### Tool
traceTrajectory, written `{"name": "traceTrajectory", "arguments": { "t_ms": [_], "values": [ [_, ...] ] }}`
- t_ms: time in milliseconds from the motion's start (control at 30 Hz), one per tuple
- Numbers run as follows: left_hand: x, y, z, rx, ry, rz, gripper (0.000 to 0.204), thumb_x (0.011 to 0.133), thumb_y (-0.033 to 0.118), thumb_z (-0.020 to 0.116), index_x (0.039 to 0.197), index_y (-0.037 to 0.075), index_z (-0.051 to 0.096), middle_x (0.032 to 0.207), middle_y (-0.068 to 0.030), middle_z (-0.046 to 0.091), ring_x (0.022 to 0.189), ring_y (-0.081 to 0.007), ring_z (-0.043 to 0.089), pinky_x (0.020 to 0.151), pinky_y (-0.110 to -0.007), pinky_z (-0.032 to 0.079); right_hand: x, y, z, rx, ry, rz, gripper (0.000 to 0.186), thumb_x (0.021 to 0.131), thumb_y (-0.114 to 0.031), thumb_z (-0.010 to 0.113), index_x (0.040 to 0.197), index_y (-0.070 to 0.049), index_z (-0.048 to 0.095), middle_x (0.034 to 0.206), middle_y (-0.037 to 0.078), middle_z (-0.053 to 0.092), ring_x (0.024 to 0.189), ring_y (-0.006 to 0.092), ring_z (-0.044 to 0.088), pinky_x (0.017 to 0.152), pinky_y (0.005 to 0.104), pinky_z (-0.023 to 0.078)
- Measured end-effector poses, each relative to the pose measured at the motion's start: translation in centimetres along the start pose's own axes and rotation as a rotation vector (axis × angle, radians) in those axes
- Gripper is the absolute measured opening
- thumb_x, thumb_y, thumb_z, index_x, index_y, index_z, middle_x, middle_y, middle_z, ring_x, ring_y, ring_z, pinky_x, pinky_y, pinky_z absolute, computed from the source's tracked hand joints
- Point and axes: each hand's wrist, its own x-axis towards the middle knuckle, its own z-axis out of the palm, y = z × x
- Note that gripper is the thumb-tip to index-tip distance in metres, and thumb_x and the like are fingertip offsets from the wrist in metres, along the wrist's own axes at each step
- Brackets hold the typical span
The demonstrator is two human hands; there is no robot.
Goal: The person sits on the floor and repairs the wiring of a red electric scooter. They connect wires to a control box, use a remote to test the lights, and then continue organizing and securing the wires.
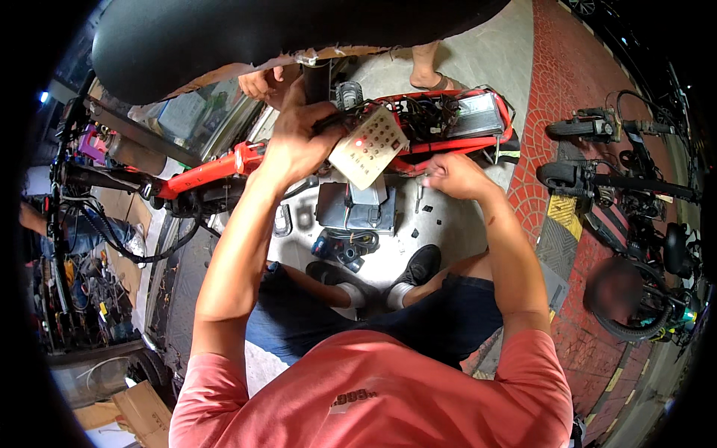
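My left hand [302, 138] is closed beside the black seat post, at a bundle of dark wires; what its fingers grip is partly hidden. Against its thumb side tilts a cream panel [370, 147] with rows of small dots and a glowing red light. My right hand [459, 177] has its fingers curled in at the near edge of the open red frame [489, 140]; I cannot make out anything in them. Inside that frame lie tangled black wires [429, 118] and a silver finned box [478, 118]. A thin tool [419, 196] shows just below my right fingertips.
A black seat [284, 37] overhangs the top. On the floor are a black box [358, 209], a blue-black power tool [337, 250] and small dark pieces. Another person's hand [258, 84] and sandalled foot [429, 71] are beyond the frame. Scooters [597, 175] stand at right.
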Motion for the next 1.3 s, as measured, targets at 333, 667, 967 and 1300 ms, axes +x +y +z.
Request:
{"name": "traceTrajectory", "arguments": {
  "t_ms": [333, 667, 967, 1300],
  "values": [
    [-0.7, -1.1, 1.8, -0.469, -0.016, -0.116, 0.024, 0.092, -0.004, 0.071, 0.115, -0.009, 0.074, 0.140, -0.0058, 0.050, 0.133, -0.0180, 0.051, 0.107, -0.027, 0.043, 0.7, 5.9, 1.1, -0.062, 0.137, 0.258, 0.055, 0.089, -0.038, 0.081, 0.132, -0.005, 0.073, 0.130, 0.024, 0.073, 0.128, 0.0399, 0.066, 0.109, 0.0479, 0.052],
    [-1.5, 2.5, 0.9, -0.511, 0.054, -0.180, 0.025, 0.089, -0.008, 0.064, 0.110, -0.007, 0.077, 0.110, -0.0069, 0.072, 0.102, -0.0131, 0.063, 0.089, -0.028, 0.052, 2.4, 7.8, 6.4, 0.058, 0.376, 0.380, 0.086, 0.085, -0.038, 0.083, 0.158, -0.011, 0.047, 0.166, 0.026, 0.038, 0.153, 0.0399, 0.041, 0.123, 0.0470, 0.040],
    [-1.6, 2.3, 1.1, -0.598, 0.011, -0.247, 0.025, 0.089, -0.003, 0.072, 0.113, -0.005, 0.077, 0.126, -0.0080, 0.058, 0.118, -0.0208, 0.056, 0.105, -0.032, 0.045, 4.9, 13.6, 6.7, 0.225, 0.297, 0.304, 0.110, 0.072, -0.048, 0.094, 0.163, -0.015, 0.042, 0.171, 0.025, 0.031, 0.154, 0.0433, 0.037, 0.124, 0.0480, 0.039],
    [-2.1, 1.7, 1.4, -0.627, 0.051, -0.103, 0.024, 0.101, -0.003, 0.065, 0.121, -0.007, 0.076, 0.112, -0.0067, 0.079, 0.104, -0.0101, 0.066, 0.093, -0.028, 0.054, 3.3, 9.8, 7.1, 0.218, 0.387, 0.402, 0.118, 0.072, -0.043, 0.094, 0.167, -0.013, 0.031, 0.174, 0.022, 0.023, 0.159, 0.0405, 0.028, 0.127, 0.0469, 0.035]
  ]
}}
